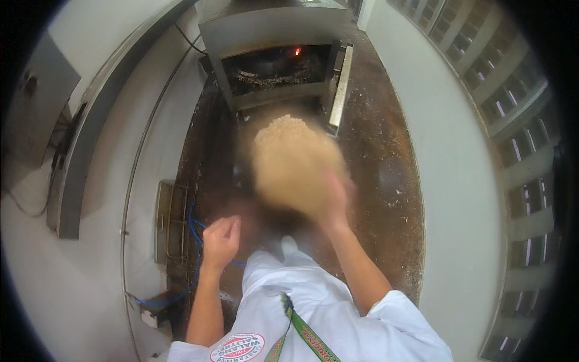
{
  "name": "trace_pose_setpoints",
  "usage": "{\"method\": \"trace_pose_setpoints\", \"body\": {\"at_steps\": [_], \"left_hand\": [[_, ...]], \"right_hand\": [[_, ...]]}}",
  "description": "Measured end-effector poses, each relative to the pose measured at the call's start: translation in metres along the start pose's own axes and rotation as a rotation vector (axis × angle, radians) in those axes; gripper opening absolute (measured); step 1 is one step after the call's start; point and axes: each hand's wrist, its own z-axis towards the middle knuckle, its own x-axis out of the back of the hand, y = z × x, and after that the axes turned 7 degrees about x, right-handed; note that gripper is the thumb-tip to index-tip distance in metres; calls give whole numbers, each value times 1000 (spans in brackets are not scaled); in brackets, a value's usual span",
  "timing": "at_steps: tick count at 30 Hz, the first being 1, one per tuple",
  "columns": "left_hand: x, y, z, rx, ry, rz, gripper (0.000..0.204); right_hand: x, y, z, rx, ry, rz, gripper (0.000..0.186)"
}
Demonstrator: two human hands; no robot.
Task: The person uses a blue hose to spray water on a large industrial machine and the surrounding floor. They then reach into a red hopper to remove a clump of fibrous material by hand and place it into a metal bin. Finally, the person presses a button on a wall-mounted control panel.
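A large, tan, rounded thing [295, 163] with an uneven upper edge hangs in front of me, smeared by motion. What kind of thing it is I cannot tell. At its lower right edge, my right hand [338, 196] is blurred but appears to grip it. My left hand [221, 240] is held apart from it at the lower left, fingers curled in and nothing visible in them. Beyond the tan thing stands a grey metal oven or furnace [271, 30], its front opening dark inside with a small orange glow. Its metal door [341, 90] stands swung out on the right.
Below lies a brown, stained floor [386, 175] with pale specks. A blue hose or cord [194, 226] runs along the left wall near a metal-framed panel [170, 222]. A long grey beam [72, 193] juts out at left. A pale wall [458, 199] with slatted openings bounds the right.
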Motion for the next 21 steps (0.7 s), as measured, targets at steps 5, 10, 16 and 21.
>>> {"method": "trace_pose_setpoints", "body": {"at_steps": [5,10,16,21], "left_hand": [[-8,-47,120,129,-69,-92,12],[-43,-148,254,91,-118,-78,11],[-82,-261,378,159,-183,36,13],[-99,-332,389,378,-187,139,12]], "right_hand": [[-69,58,157,268,115,-252,29],[-107,144,336,418,214,-206,32],[-84,238,587,321,294,-452,37],[-93,266,782,614,245,-585,36]]}}
